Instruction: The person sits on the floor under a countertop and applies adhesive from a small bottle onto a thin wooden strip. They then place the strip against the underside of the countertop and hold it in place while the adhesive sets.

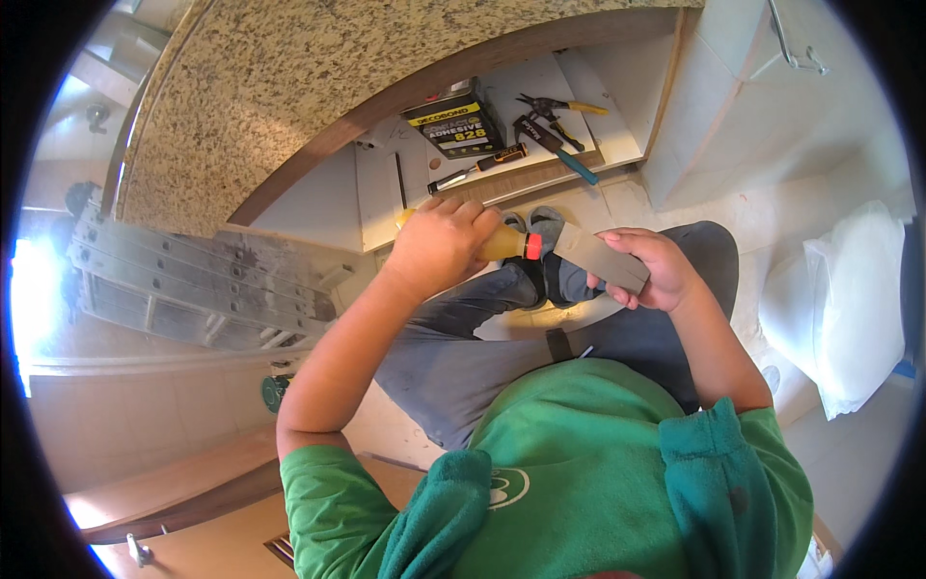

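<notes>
My left hand (439, 243) is wrapped round a yellowish plastic bottle (503, 244) with a red cap. The bottle lies almost level, and its cap end points right at a flat grey-brown rectangular piece (600, 259). That piece is in my right hand (658, 268), thumb on top and fingers curled under its right end. The cap sits close to the piece's left end; whether they touch I cannot tell. Both hands are above my lap and shoes, in front of the open cabinet (617, 116).
On the cabinet floor stand a black and yellow adhesive can (458, 124), a hammer (559, 150), pliers (555, 106) and a chisel-like tool (477, 169). A granite countertop (280, 87) overhangs them. A ladder (183, 280) lies at left; a white plastic bag (837, 304) is at right.
</notes>
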`<action>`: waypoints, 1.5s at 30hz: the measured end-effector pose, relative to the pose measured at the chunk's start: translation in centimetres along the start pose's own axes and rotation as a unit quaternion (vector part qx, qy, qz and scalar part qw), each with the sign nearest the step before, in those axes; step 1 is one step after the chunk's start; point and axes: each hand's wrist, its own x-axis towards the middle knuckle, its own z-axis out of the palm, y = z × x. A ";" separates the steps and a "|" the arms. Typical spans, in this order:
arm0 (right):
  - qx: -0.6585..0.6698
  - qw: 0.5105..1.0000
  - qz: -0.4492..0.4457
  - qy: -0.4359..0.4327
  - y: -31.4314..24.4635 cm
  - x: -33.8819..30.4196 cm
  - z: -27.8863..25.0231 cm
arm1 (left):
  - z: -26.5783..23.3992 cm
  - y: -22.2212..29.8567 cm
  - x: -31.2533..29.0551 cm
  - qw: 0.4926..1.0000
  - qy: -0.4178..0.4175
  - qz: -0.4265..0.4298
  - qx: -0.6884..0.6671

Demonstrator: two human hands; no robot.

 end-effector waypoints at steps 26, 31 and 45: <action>0.018 0.998 0.000 -0.052 -0.6 0.0 1.4 | -4.6 0.0 1.9 0.994 -0.089 0.046 0.046; 0.017 0.998 0.000 -0.059 -0.7 0.1 1.4 | -5.3 0.4 2.2 0.992 -0.109 0.038 0.050; 0.006 0.998 0.003 -0.063 -1.3 0.1 1.8 | -5.8 0.4 2.3 0.990 -0.127 0.038 0.047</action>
